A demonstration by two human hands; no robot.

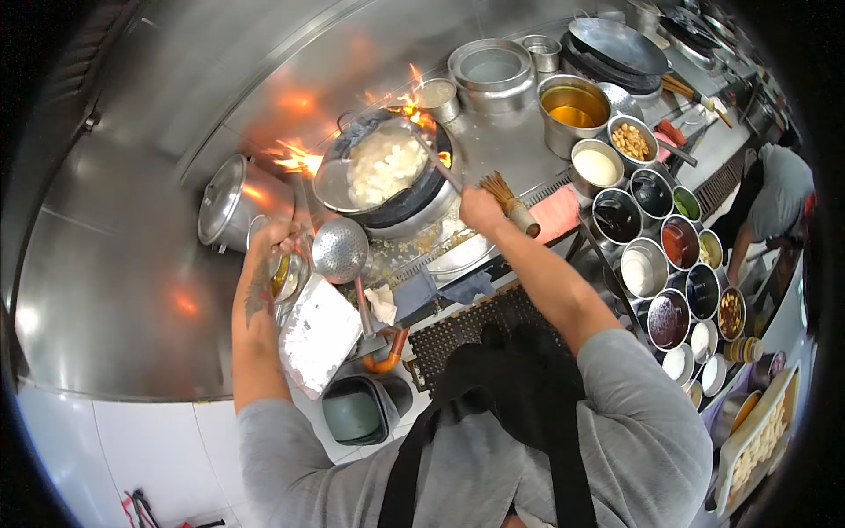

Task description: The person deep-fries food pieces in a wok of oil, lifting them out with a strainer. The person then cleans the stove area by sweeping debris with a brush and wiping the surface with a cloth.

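A wok sits on the burner, holding pale, chunky food under haze, with flames around its far side. My right hand is closed round a long-handled metal cooking utensil that reaches into the wok; its head is hard to make out. To the left of the wok, my left hand has its fingers curled, and what they grip is unclear. Below that hand is a metal container with yellowish contents. A perforated skimmer lies just right of it.
Flames rise beside the wok. A lidded pot stands left. A bamboo brush lies near my right hand. Several seasoning pots crowd the right, with an oil pot behind. Another person bends at far right.
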